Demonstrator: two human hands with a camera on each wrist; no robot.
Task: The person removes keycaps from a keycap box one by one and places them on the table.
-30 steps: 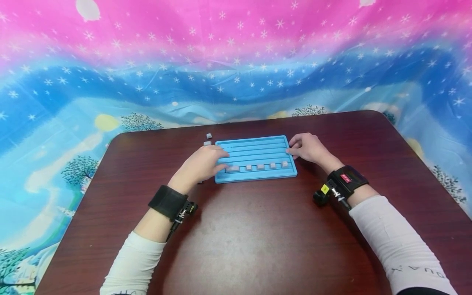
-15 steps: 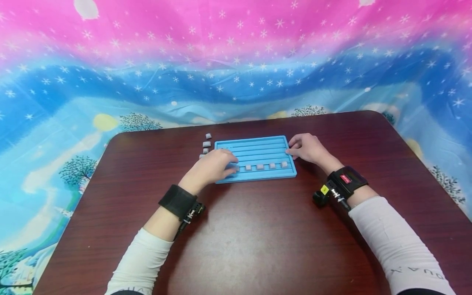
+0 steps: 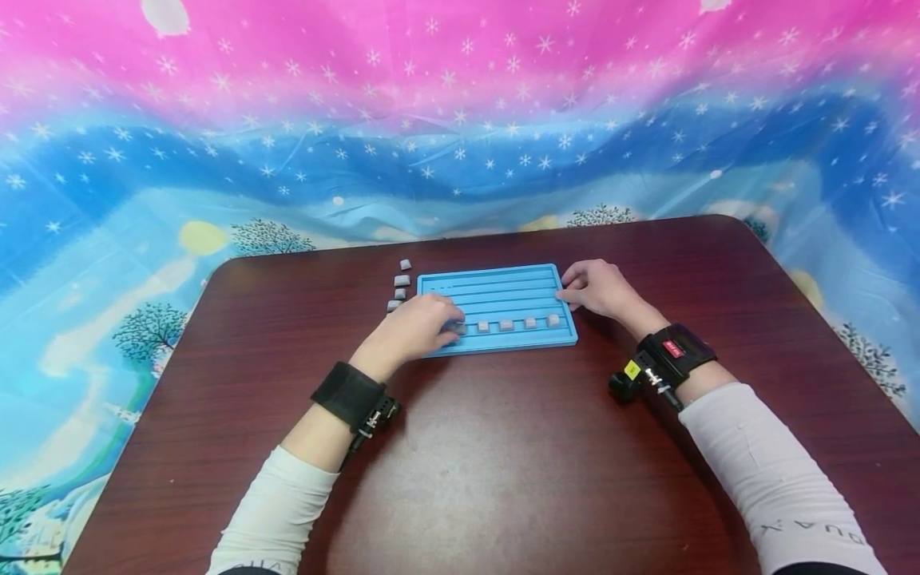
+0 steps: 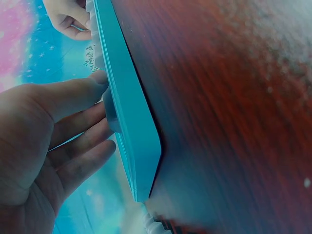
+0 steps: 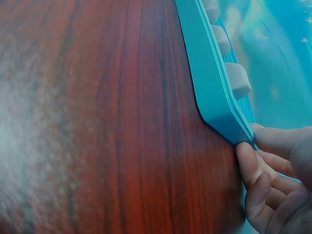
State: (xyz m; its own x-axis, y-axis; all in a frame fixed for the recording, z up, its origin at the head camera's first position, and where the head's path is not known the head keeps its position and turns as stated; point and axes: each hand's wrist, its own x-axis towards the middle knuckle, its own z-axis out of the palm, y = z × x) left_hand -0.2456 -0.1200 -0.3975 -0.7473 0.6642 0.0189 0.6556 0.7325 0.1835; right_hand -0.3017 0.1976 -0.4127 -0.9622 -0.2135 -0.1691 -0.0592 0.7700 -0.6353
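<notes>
A light-blue keycap tray [image 3: 503, 292] with long parallel grooves lies on the table. Several small grey keycaps [image 3: 506, 325] stand along its front groove. At the left end of that row, my left hand [image 3: 415, 326] pinches a wider grey keycap [image 4: 111, 111] between thumb and fingertips; in the head view the hand covers most of it. The wide keycap sits low against the tray's top in the left wrist view. My right hand [image 3: 602, 289] grips the tray's right end, its thumb and bent fingers at the rim in the right wrist view.
Left of the tray, several loose grey keycaps [image 3: 402, 281] lie in a column on the dark wooden table [image 3: 474, 463]. A snowflake-patterned cloth [image 3: 460, 152] hangs behind the table's back edge.
My left hand has shifted right along the front groove and closed on the wide keycap, exposing more of the loose keycaps behind it. My right hand stays at the tray's right end.
</notes>
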